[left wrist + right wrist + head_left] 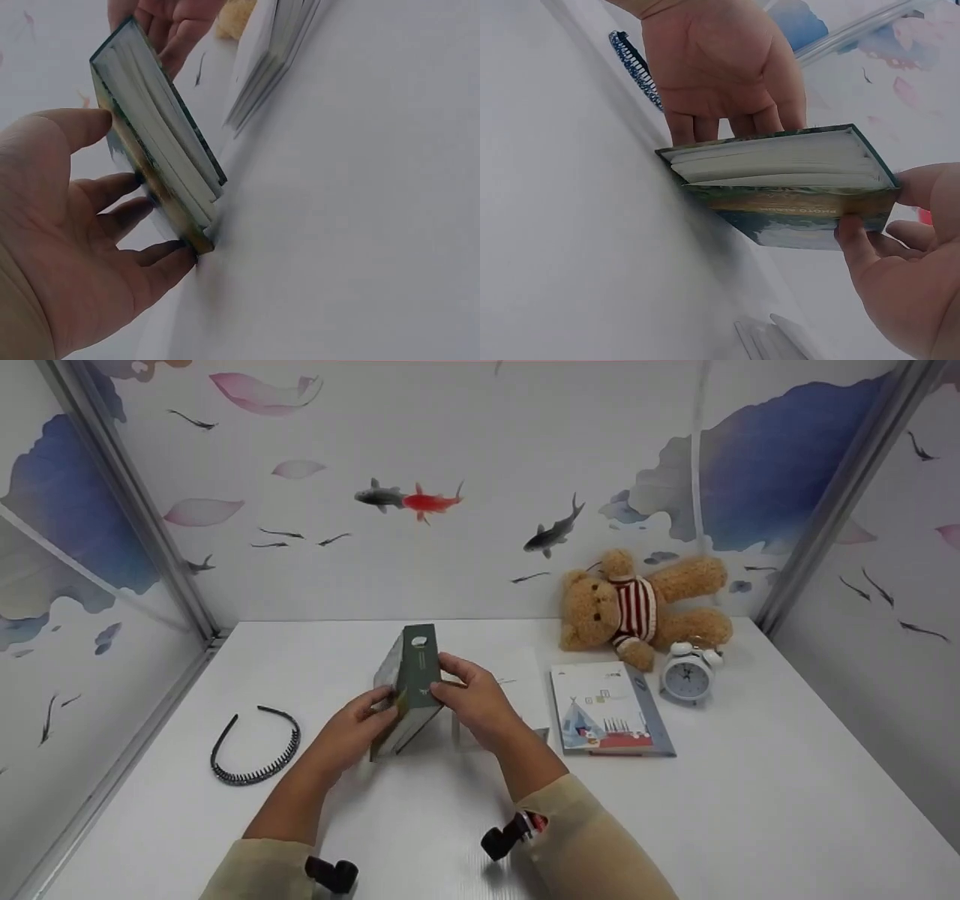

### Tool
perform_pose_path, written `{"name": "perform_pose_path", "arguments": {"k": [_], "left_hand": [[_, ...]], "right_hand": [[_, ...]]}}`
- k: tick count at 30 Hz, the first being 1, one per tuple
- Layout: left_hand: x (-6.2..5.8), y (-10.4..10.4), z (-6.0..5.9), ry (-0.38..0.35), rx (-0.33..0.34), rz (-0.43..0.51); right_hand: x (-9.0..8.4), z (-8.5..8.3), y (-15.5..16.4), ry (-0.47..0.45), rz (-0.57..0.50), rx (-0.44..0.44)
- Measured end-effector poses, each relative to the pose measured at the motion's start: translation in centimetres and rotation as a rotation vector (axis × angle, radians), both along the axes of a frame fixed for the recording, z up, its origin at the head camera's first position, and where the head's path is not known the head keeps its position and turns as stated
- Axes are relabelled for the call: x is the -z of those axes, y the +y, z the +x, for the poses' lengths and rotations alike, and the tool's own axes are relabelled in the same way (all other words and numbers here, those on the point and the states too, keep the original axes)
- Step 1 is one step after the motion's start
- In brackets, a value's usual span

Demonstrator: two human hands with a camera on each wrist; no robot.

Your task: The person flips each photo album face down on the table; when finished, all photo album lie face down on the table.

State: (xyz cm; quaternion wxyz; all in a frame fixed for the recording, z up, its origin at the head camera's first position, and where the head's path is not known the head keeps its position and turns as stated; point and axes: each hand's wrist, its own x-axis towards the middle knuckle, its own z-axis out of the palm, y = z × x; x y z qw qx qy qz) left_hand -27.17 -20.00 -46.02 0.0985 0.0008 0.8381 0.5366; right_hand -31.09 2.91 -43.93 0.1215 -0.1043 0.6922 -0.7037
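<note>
— What are your hands doing right now?

— Your left hand (pixel 352 731) and right hand (pixel 476 705) are both grasping the book (pixel 409 690), fingers curled on its covers, tilting it on one corner mid-tabletop (pixel 750 810), seemingly so the page edges are facing you.

— Anything sitting inside a container?

— No containers are showing. A hairband (pixel 255 746) is lying toward the left edge; a booklet (pixel 611 709), clock (pixel 688 673) and bear (pixel 637 604) are sitting toward the far right corner.
</note>
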Motion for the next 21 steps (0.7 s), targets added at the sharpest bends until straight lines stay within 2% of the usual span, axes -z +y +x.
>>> {"name": "perform_pose_path", "arguments": {"k": [7,14,21], "left_hand": [[0.3,-0.4,-0.1,0.053,0.02,-0.081],[1.0,-0.8,-0.4,0.08,0.024,-0.209],[1.0,-1.0,-0.5,0.076,0.031,-0.266]], "right_hand": [[0.9,-0.1,-0.3,-0.011,0.084,0.042],[2.2,-0.4,-0.6,-0.044,0.148,0.019],[2.4,-0.4,-0.9,-0.065,0.141,-0.01]]}}
